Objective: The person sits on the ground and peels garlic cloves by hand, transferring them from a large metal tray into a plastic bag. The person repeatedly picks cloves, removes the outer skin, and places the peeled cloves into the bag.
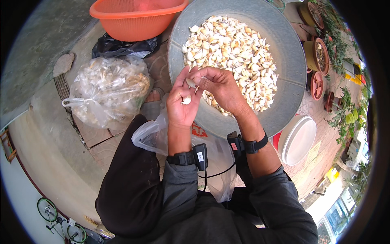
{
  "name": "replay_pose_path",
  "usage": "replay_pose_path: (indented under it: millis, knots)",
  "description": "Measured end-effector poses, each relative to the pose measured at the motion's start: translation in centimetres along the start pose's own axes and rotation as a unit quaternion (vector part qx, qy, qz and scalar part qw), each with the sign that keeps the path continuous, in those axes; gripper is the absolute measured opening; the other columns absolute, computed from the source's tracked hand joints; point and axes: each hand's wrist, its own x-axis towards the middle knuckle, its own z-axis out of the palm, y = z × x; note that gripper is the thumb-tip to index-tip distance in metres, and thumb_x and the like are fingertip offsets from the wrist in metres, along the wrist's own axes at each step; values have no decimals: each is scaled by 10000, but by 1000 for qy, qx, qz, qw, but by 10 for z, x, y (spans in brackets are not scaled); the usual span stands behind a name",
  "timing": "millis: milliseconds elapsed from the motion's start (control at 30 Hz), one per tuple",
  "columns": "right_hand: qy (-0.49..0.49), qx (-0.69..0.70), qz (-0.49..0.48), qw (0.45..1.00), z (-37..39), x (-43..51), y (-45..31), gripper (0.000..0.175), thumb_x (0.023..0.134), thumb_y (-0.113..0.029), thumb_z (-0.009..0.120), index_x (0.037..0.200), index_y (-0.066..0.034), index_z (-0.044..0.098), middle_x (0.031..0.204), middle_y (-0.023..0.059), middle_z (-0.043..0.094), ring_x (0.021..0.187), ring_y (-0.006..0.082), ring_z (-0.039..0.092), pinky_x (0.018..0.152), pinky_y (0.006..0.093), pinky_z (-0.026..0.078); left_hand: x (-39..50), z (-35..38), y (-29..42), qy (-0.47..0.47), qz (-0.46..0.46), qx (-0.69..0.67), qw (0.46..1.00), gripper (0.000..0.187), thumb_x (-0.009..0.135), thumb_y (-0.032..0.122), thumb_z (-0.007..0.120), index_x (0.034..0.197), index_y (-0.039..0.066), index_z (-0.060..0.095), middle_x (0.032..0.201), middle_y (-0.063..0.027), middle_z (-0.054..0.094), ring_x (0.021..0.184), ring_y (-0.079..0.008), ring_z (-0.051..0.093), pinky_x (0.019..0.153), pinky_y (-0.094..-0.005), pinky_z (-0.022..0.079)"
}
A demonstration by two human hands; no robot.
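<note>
My left hand (179, 109) is palm up over the near left rim of a round metal tub (288, 58). A pale garlic clove (186, 99) lies under its thumb. My right hand (224, 87) reaches in from the other side, thumb and forefinger pinched on a small greyish, pointed piece (191, 83) just above the left fingers. Whether this piece is a clove, skin or a tool is too small to tell. Beyond both hands, a broad heap of loose garlic cloves (228, 48), many with skin on, covers much of the tub's floor.
A tied clear plastic bag (106, 91) of pale skins sits left, near an orange plastic basket (137, 23) on black plastic (122, 47). A thin plastic bag (213, 164) drapes between my legs. To the right stand a lidded white bucket (300, 140) and potted plants (317, 56).
</note>
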Motion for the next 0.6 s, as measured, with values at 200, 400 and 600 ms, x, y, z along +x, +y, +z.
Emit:
replay_pose_path:
  millis: [200,400,600]
  knots:
    - [18,10,12,1000,0,1,0,141,989,-92,612,998,5,713,931,36,722,842,91,637,741,269,535,2,-1,0,1,-6,-32,999,536,918,93,437,1444,-6,458,1488,-209,469,1378,-320,455,1157,-476,367]
    - [70,158,149,974,-5,4,0,243,1048,-147,500,1125,42,631,1016,137,724,946,189,708,774,293,599,4,0,0,-9,-8,-44,999,449,1001,193,420,1382,-19,526,1401,-224,550,1293,-320,536,1110,-482,422]
    - [64,267,215,937,-10,4,-2,266,1065,-125,426,1159,71,578,1171,180,674,1020,269,712,851,328,629,4,0,-1,5,-4,-13,1000,390,997,203,467,1304,-3,593,1347,-213,590,1241,-302,568,1083,-470,446]
